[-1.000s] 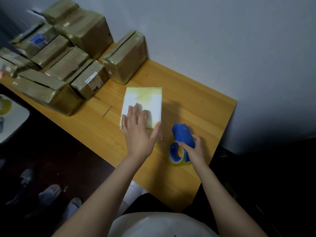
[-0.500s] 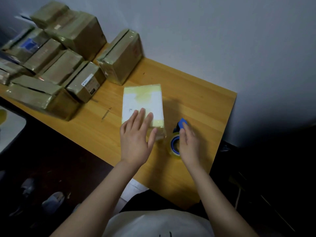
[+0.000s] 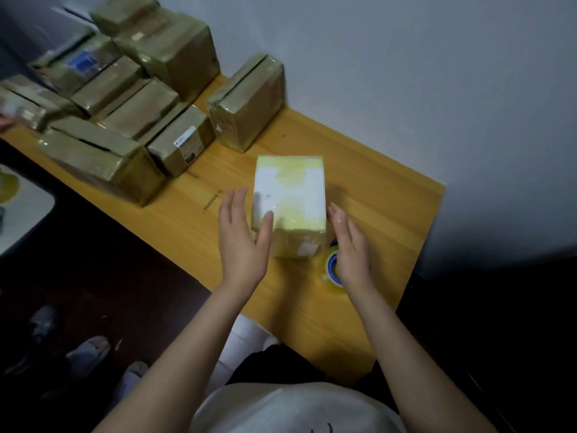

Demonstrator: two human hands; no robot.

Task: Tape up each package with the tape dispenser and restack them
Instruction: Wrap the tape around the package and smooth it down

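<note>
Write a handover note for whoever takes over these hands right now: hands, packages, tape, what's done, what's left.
Left hand: open, thumb on the near-left edge of the white package.
Right hand: open beside its right side, over the tape dispenser lying on the table.
Done: white package looks tape-wrapped; brown packages sit taped at far left.
Left: likely carry the white package over and restack.

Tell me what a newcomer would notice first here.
The white-and-yellow package in the middle of the wooden table draws the eye first, with the open left hand and right hand flanking its near end. Behind it to the left sits a crowd of brown taped packages, and the tape dispenser peeks out beside the right hand.
</note>
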